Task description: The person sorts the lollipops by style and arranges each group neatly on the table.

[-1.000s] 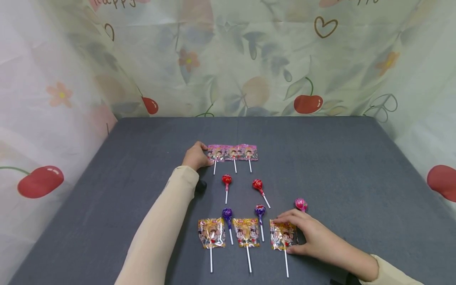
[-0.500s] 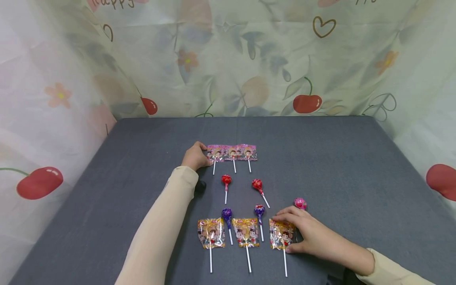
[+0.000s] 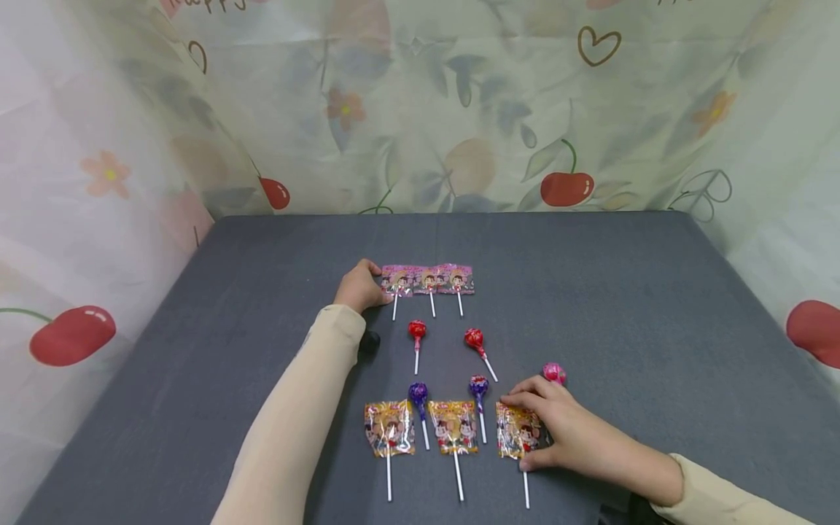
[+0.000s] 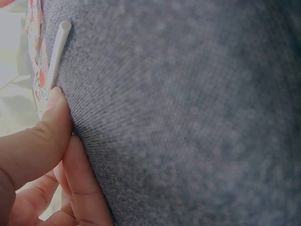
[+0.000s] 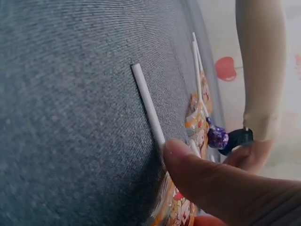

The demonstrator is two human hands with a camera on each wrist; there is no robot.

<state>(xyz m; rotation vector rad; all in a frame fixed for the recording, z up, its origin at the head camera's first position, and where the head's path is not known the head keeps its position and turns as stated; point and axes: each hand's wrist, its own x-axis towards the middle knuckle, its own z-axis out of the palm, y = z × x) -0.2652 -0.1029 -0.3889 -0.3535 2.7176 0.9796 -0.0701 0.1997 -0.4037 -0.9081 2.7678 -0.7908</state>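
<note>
In the head view, my left hand (image 3: 361,286) grips the left edge of the leftmost pink-wrapped lollipop (image 3: 397,281), thumb beside its white stick (image 4: 58,52). Two more pink-wrapped lollipops (image 3: 442,280) lie against it in a row. My right hand (image 3: 564,430) holds the rightmost orange-wrapped lollipop (image 3: 518,429), fingers at the packet's top edge and thumb at the stick (image 5: 149,106). Part of that packet is hidden under the hand. Two other orange-wrapped lollipops (image 3: 389,426) lie to its left, sticks toward me.
Two red lollipops (image 3: 474,340) lie in the middle of the grey table (image 3: 623,306). Two purple lollipops (image 3: 418,394) lie among the orange packets. A pink lollipop head (image 3: 554,372) shows just behind my right hand. Printed cloth (image 3: 420,109) hangs round the back and sides.
My right thumb has slid slightly left onto the stick of the orange-wrapped lollipop, and its wrist has shifted a little left. My left hand stays at the pink-wrapped lollipop.
</note>
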